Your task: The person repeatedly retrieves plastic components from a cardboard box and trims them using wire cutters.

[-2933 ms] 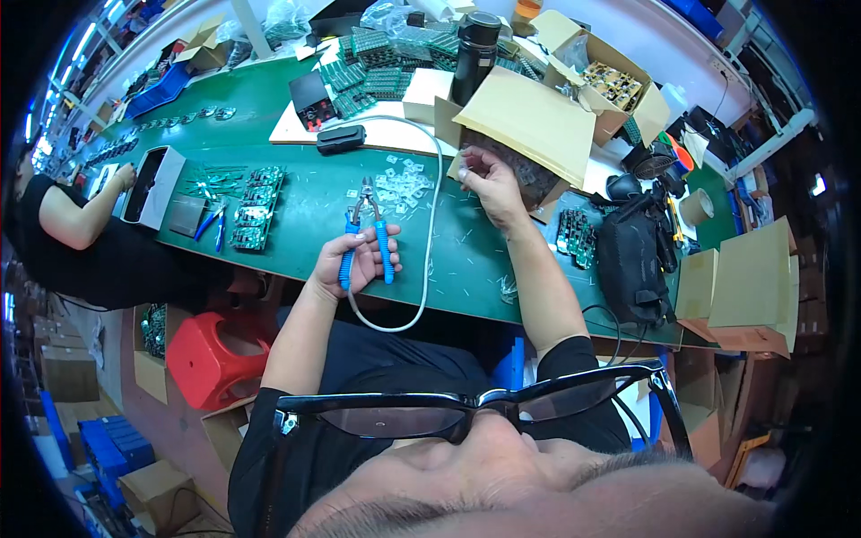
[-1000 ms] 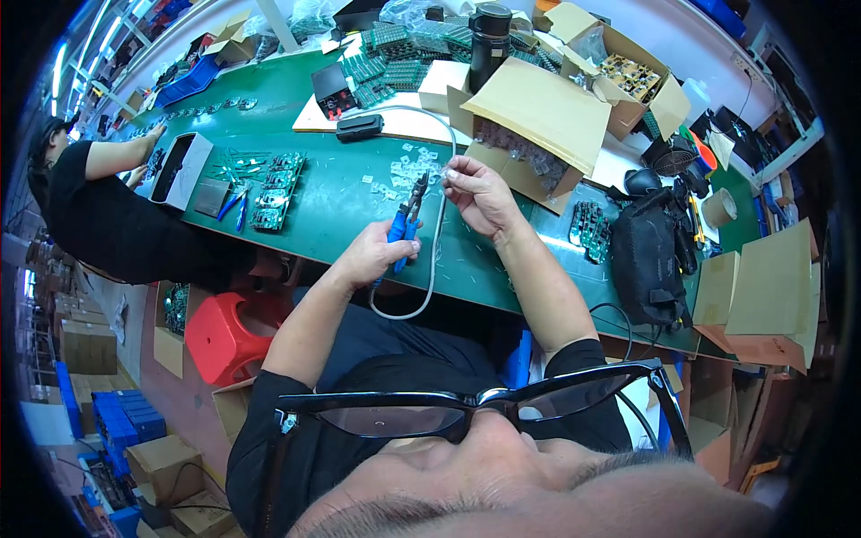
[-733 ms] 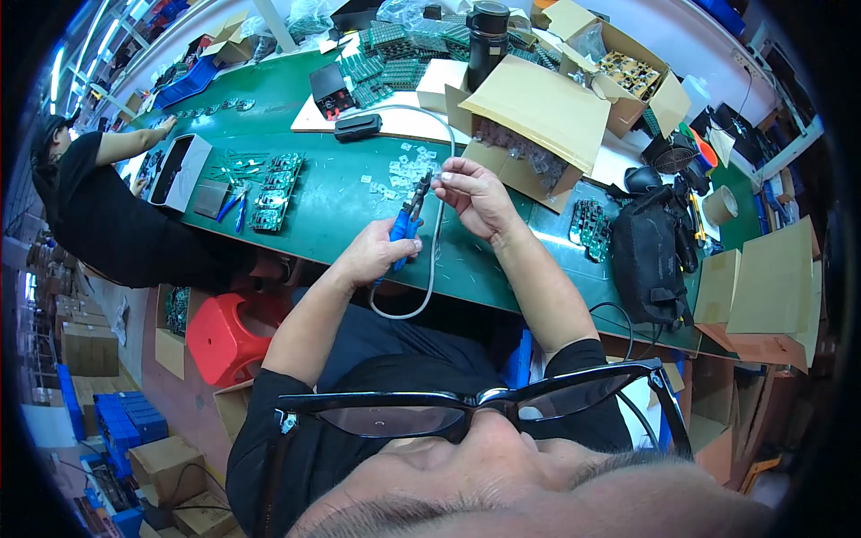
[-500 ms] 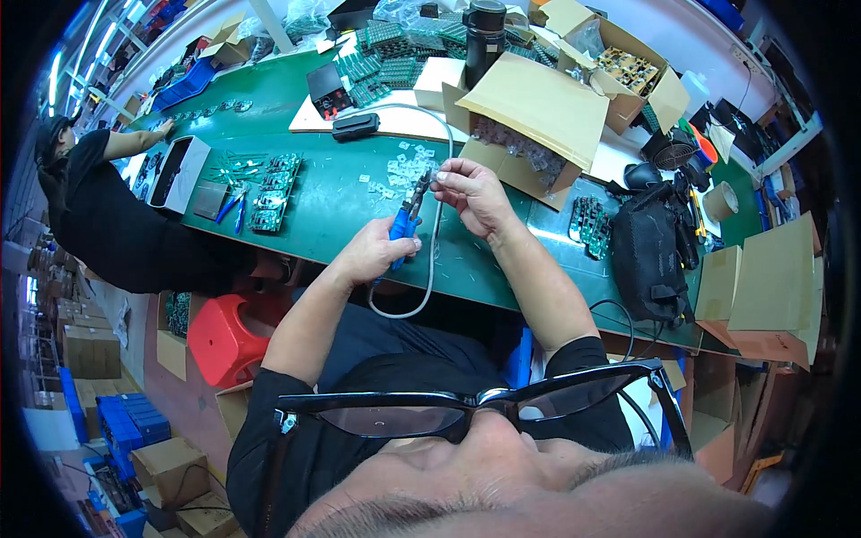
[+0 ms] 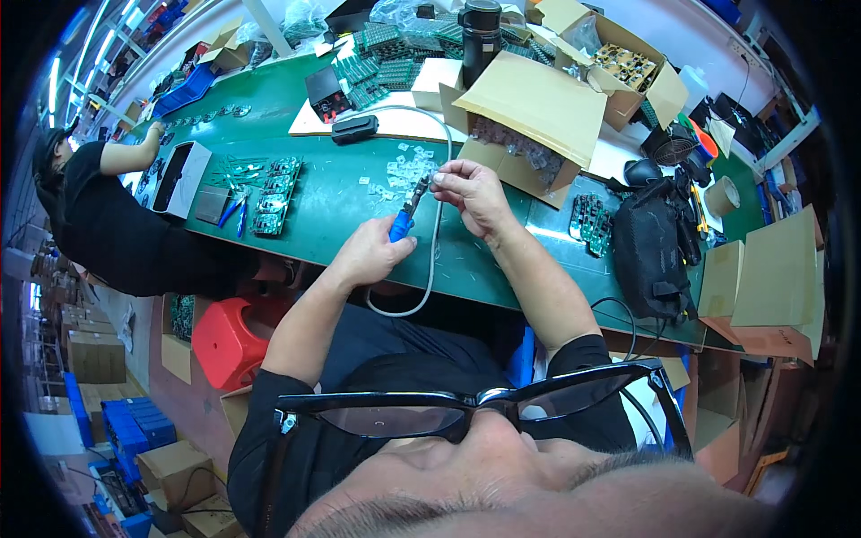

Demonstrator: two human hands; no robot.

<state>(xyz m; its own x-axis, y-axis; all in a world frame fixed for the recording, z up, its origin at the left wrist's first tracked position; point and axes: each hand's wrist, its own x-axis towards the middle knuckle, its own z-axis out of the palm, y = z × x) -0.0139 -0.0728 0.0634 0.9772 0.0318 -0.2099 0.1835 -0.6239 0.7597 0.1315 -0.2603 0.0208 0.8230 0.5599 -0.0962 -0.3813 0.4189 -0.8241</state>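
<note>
My left hand (image 5: 369,252) is wrapped round blue-handled pliers (image 5: 403,222), whose jaws point up and to the right. At the tip of the jaws, my right hand (image 5: 469,190) pinches a small piece between thumb and forefinger. The fingers mostly hide that piece, and its kind is too small to make out. Just beyond the jaws, a loose pile of small clear plastic pieces (image 5: 408,172) lies on the green table (image 5: 341,193). A grey cable (image 5: 437,242) loops past the pliers and over the table's front edge.
Left of me lie green circuit boards (image 5: 276,193), more blue-handled tools (image 5: 235,211) and a grey box (image 5: 182,179); a co-worker (image 5: 117,202) sits beyond. An open carton (image 5: 534,108) of clear parts, a black bag (image 5: 647,255) and a black flask (image 5: 481,40) stand to the right and behind.
The pliers' handles have come together in my left hand. My right hand stays nearly in place at the jaws. The co-worker's outstretched arm has bent and drawn back.
</note>
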